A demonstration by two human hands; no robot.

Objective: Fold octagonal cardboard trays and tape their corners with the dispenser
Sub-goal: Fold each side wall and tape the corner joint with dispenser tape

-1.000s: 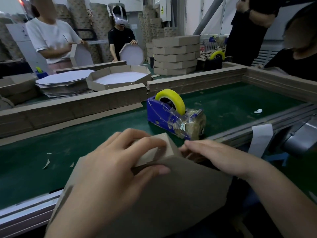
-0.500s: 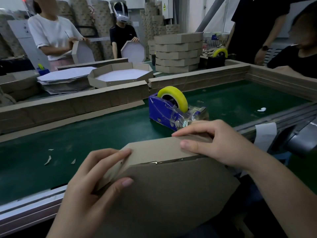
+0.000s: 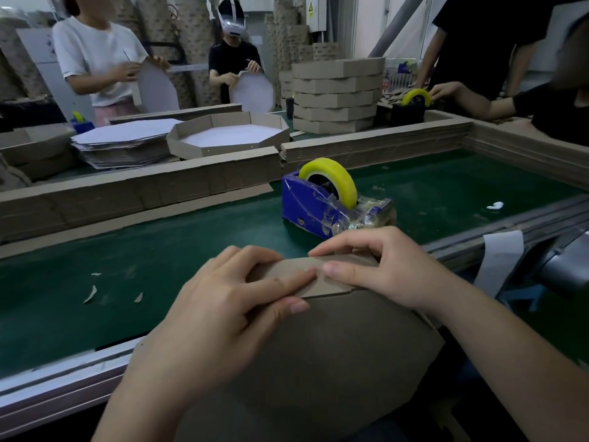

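I hold a brown octagonal cardboard tray on edge against me, its underside facing up. My left hand grips its top folded flap, fingers over the far side and thumb on the near face. My right hand pinches the same flap just to the right, its fingertips meeting those of the left. Just beyond my hands a blue tape dispenser with a yellow tape roll stands on the green belt.
Cardboard strip walls border the belt at the back and right. Behind them lie a folded tray, a pile of flat blanks and a stack of finished trays. Other people work around a second dispenser. Scraps litter the belt.
Both hands have come together on the tray's top flap; the left slid right along the edge, the right moved left and down. The tray turned slightly.
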